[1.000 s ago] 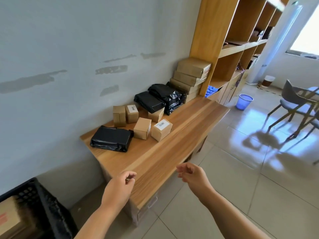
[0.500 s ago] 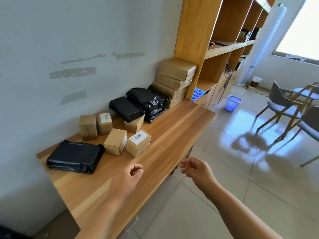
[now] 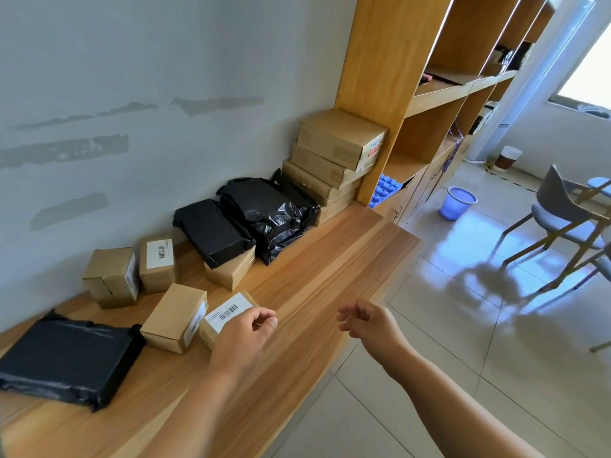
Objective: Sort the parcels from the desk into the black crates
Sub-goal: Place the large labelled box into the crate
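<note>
Since the earlier frames both hands have come forward over the worktop (image 3: 317, 285), and the left hand (image 3: 243, 338) now sits over the near corner of the labelled brown box (image 3: 228, 312) it was short of before. Its grip is loosely curled, fingertips near the thumb, holding nothing; whether it touches the box lid I cannot tell — the hand covers that corner. The right hand (image 3: 370, 322) hangs past the worktop's front edge, above the tiled floor (image 3: 463, 342), fingers slack and half-curled, grasping nothing, well apart from every parcel.

Nearest on the left lies a flat black parcel (image 3: 66, 361) by the worktop's end. Just beyond it a plain brown box (image 3: 173, 317) sits tilted, touching the labelled box on its left side. Further back, against the wall (image 3: 132, 77), two small upright boxes stand side by side — one brown box with a side label (image 3: 110, 276), one with a barcode label on top (image 3: 158, 262). Next along, a black parcel (image 3: 211, 231) rests on a low brown box (image 3: 231, 271), beside a heap of glossy black bags (image 3: 271, 213). At the far end a stack of flat cartons (image 3: 334, 160) leans against the wooden shelving unit (image 3: 380, 77). Beyond stand a blue bin (image 3: 456, 203) and grey chairs (image 3: 562, 209).
</note>
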Demonstrator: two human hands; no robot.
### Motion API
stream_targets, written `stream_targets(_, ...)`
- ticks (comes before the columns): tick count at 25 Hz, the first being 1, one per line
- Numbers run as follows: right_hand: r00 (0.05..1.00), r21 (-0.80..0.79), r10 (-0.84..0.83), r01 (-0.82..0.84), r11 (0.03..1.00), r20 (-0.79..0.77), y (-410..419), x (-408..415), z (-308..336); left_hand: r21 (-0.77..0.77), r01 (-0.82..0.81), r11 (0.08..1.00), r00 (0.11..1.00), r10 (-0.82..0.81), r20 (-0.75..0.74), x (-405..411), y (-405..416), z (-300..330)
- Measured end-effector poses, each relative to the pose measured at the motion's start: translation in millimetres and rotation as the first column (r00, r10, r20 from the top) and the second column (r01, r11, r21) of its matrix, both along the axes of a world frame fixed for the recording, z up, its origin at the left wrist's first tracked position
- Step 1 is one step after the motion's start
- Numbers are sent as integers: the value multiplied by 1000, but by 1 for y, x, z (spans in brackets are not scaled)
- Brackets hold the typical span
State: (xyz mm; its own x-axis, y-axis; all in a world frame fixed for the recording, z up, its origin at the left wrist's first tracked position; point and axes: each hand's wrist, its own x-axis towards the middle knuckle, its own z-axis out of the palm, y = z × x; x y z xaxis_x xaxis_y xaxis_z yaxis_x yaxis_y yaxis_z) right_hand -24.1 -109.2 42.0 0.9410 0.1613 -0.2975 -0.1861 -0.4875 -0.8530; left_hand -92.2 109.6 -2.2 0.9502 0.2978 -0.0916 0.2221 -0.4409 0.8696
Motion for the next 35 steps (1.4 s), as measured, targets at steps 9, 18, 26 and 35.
stream_targets(9,970,15,241,-240,971,-40,13,144,-23,21,-274,962,961,274,-35,88,-4,-13)
stream_targets(18,869,11,490,-490,872,-69,8,302,-23,23,-543,839,838,544,-42,191,-56,3)
stream_targets(26,828,38,555,-554,832,-81,34,354,-21,78,-570,818,815,575,-77,230,-51,8)
stream_targets(35,865,8,471,-479,878,174,27,405,21,-5,-467,884,884,467,-19,310,-45,28)
